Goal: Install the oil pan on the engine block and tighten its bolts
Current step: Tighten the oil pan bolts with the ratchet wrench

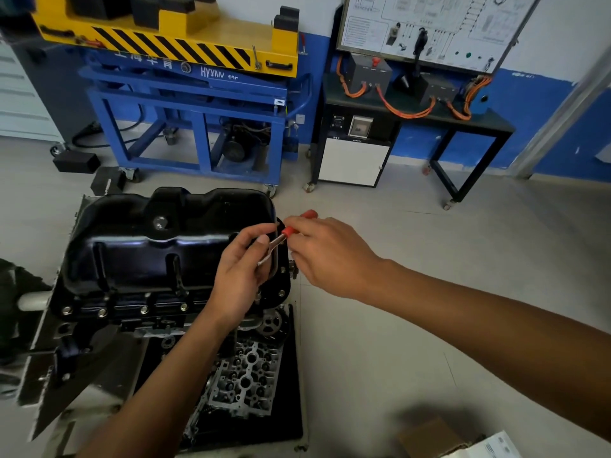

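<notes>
A glossy black oil pan (139,246) sits on top of the engine block (132,325), with several silver bolts (102,312) along its near flange. At the pan's right end, my right hand (325,256) grips the red handle of a tool (288,231), whose metal shaft slants down to the left. My left hand (241,276) curls its fingers around that shaft next to the pan's right wall. The tool's tip is hidden behind my left hand.
A cylinder head (246,381) lies on a black mat (287,408) below the block. A blue and yellow lift cart (198,104) and a black bench (413,117) with orange cables stand behind. A cardboard box (429,438) lies at the bottom right.
</notes>
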### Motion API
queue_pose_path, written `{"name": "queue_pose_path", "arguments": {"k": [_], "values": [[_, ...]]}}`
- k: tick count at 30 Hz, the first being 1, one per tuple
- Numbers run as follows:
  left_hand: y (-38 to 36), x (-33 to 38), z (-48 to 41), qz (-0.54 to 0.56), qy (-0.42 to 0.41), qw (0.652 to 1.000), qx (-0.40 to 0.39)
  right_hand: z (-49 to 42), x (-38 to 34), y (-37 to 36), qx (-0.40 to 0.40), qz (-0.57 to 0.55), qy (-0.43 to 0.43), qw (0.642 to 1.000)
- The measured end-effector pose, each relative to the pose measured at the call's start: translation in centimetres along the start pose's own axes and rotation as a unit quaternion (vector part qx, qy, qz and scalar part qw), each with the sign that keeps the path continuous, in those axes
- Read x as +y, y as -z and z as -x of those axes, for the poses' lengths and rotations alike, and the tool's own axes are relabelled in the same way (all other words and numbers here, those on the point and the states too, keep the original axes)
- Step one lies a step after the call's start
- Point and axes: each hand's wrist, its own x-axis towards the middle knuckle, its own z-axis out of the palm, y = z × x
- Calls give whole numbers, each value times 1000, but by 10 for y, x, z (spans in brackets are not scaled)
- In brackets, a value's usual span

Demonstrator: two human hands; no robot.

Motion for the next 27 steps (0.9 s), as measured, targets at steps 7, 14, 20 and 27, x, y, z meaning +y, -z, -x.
{"name": "queue_pose_path", "arguments": {"k": [7, 14, 20, 27], "values": [[-4, 1, -2, -19, -4, 998, 59, 13, -13, 27, -77, -188, -103, 974], [-1, 0, -3, -42, -19, 996, 82, 16, -32, 31, -228, -432, -153, 859], [-1, 1, -3, -40, -17, 998, 52, 17, -40, 23, -236, -469, -170, 834], [-10, 3, -7, -59, -3, 998, -8, 15, -22, 30, -301, -413, -169, 843]]}}
